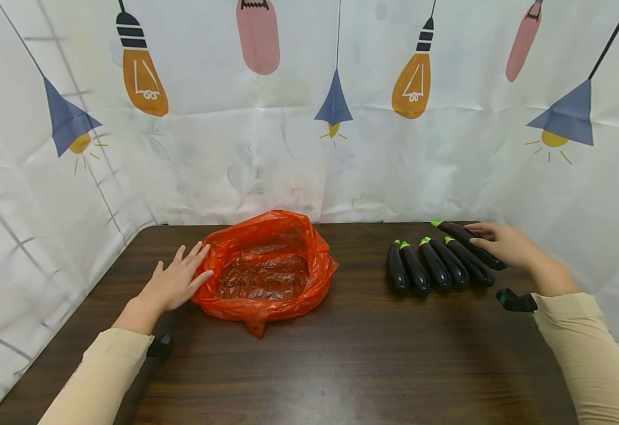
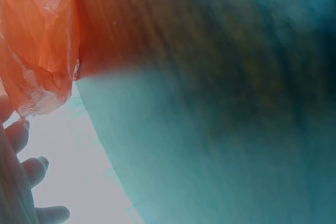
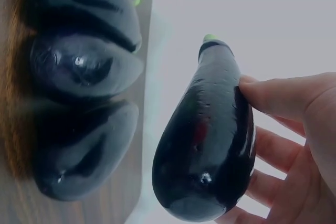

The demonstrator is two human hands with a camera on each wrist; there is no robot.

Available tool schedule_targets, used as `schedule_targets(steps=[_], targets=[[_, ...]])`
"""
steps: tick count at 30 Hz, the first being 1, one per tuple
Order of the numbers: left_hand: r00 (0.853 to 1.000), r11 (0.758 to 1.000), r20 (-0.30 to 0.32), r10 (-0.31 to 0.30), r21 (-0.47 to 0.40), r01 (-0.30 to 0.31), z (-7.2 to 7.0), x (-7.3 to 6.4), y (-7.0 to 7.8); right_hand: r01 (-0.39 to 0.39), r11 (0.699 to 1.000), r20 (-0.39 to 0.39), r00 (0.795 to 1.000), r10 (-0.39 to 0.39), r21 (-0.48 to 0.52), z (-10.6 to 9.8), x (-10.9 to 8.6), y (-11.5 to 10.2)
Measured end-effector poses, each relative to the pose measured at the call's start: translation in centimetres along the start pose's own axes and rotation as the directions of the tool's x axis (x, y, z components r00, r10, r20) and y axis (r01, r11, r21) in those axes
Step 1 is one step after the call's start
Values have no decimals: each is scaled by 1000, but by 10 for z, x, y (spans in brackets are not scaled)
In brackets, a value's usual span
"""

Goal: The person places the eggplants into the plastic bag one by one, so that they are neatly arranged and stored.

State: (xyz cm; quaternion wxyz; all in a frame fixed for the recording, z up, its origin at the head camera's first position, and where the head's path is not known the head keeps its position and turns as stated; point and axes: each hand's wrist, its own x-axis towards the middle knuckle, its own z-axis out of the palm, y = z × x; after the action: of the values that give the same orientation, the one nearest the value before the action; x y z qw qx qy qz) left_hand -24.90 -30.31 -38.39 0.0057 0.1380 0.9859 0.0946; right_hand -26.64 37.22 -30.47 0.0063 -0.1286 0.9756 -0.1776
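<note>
An eggplant [image 3: 205, 135], dark and glossy with a green stem end, is gripped by my right hand [image 1: 511, 245], thumb on one side and fingers on the other. In the head view it overlaps the right end of a row of several more eggplants [image 1: 435, 267], stems pointing to the back. My left hand [image 1: 173, 282], fingers spread and straight, lies against the left side of a red plastic bag [image 1: 288, 308]. The bag stands with its mouth wide, its crinkled inside showing. In the left wrist view the fingers [image 2: 34, 171] are just below the bag's edge.
A dark brown wooden table [image 1: 331, 366] carries everything. White cloth [image 1: 299, 159] printed with lamps and bulbs hangs behind it and along the sides. Black wrist devices [image 1: 515, 301] sit by both beige sleeves [image 1: 580, 348].
</note>
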Motion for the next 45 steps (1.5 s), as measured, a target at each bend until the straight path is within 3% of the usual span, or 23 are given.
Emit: schedule_targets(steps=[22,45], targets=[[1000,1000,5,-4,0,4,0,2,1,87,996,-8,996,-87,29,5,11,-41],[1000,1000,5,-9,16,8,-4,3,3,232,972,1,973,-232,48,14,16,-88]])
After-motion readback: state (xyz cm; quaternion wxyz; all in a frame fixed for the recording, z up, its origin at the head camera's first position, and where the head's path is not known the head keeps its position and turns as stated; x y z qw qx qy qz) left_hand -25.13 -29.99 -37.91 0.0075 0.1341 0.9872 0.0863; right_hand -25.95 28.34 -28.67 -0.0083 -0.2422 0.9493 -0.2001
